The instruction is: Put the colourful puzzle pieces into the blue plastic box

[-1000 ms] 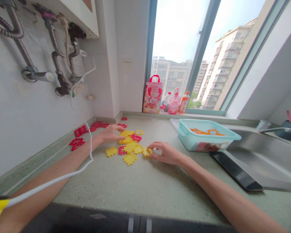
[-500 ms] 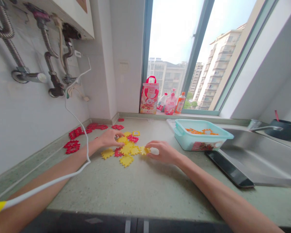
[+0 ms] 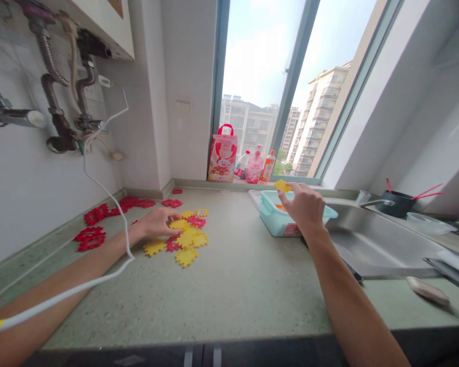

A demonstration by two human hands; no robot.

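Observation:
My right hand (image 3: 306, 204) is raised over the light-blue plastic tub (image 3: 275, 224), its thumb and fingers pinching a yellow gear-edged plastic piece (image 3: 282, 185). My left hand (image 3: 158, 223) rests at the left side of a small spread of pieces, thumb and fingers apart around a yellow piece (image 3: 179, 224). Beside it on the counter lie a larger yellow piece (image 3: 187, 237), another yellow piece (image 3: 186, 257) nearer me, and a red piece (image 3: 197, 221). Orange pieces (image 3: 280, 207) show inside the tub, partly hidden behind my right hand.
Red pieces (image 3: 95, 214) lie along the left wall. A white cable (image 3: 127, 229) hangs across my left forearm. Right of the tub is a steel sink (image 3: 367, 244), with a dark phone-like slab (image 3: 352, 270) at its edge. Bottles (image 3: 254, 168) and a pink bag (image 3: 222, 158) stand on the windowsill.
My right hand has moved from the yellow pieces up and right to above the tub, carrying a yellow piece. My left hand stays beside the pieces. The view has turned right.

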